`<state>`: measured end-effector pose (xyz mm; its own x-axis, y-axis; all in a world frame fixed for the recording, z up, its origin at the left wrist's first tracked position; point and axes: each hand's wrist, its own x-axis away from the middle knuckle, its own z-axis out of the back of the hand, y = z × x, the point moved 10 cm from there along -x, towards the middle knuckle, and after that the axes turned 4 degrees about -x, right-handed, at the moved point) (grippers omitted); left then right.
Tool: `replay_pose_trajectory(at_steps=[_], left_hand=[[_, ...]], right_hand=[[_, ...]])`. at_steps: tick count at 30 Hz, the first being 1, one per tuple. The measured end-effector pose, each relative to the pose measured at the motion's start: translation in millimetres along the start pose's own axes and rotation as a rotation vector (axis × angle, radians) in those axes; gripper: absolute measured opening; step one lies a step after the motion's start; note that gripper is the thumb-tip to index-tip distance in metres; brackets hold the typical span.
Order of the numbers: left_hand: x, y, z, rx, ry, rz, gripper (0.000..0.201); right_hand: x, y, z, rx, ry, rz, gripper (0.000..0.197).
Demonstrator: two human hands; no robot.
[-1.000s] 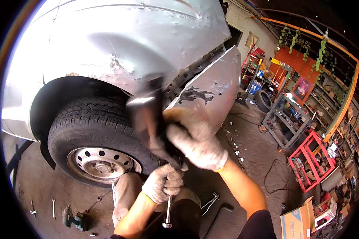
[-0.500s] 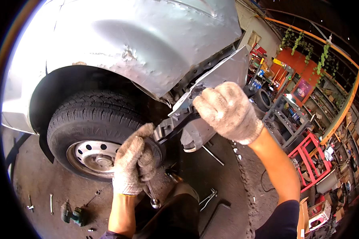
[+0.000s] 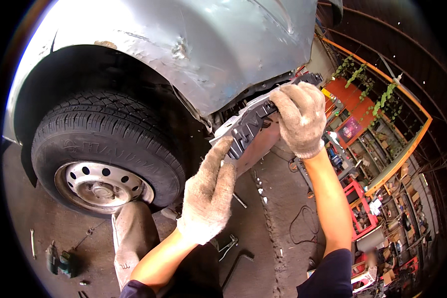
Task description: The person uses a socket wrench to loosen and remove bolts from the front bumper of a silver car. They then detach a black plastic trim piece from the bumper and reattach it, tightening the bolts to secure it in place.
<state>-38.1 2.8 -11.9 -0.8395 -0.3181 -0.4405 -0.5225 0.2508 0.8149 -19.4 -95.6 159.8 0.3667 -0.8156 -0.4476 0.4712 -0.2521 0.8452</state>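
A long black plastic bracket (image 3: 247,130) runs slantwise below the front edge of the dented silver fender (image 3: 203,54), against the edge of a detached-looking body panel (image 3: 258,147). My right hand (image 3: 300,116), in a beige knit glove, is closed around the bracket's upper stretch. At its lower end my left hand (image 3: 208,193), gloved alike, has forefinger and thumb on either side of the bracket. The left hand's remaining fingers are hidden beneath it. Left of my hands stands the wheel (image 3: 109,149) in its arch.
On the floor lie a green-and-black power tool (image 3: 62,260), a wrench (image 3: 33,243), a silver hand tool (image 3: 228,246) and a bent dark bar (image 3: 238,268). A cable (image 3: 303,226) loops on the right. Beyond it are a red metal frame (image 3: 360,211) and crowded shelves (image 3: 402,218).
Both hands and the bracket have shifted up toward the fender edge. My left hand has moved right and its fingers have straightened onto the bracket; the ratchet it held no longer shows.
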Motion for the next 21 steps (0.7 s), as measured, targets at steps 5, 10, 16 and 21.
replay_pose_trajectory(at_steps=[5,10,16,21], left_hand=[[-4.9,13.2,-3.2,-0.145,0.048,-0.298,0.041],[-3.6,17.2,-0.5,-0.217,0.161,-0.499,0.031],[17.6,20.3,-12.8,-0.332,0.155,-0.763,0.034],[19.1,14.4,-12.5,-0.347,0.212,-0.800,0.034]], right_hand=[[9.9,8.0,0.3,0.002,0.048,-0.079,0.054],[21.1,5.8,3.6,0.020,0.075,-0.127,0.059],[33.6,-2.6,9.7,0.060,0.132,-0.186,0.060],[37.4,-1.3,8.8,0.055,0.149,-0.205,0.058]])
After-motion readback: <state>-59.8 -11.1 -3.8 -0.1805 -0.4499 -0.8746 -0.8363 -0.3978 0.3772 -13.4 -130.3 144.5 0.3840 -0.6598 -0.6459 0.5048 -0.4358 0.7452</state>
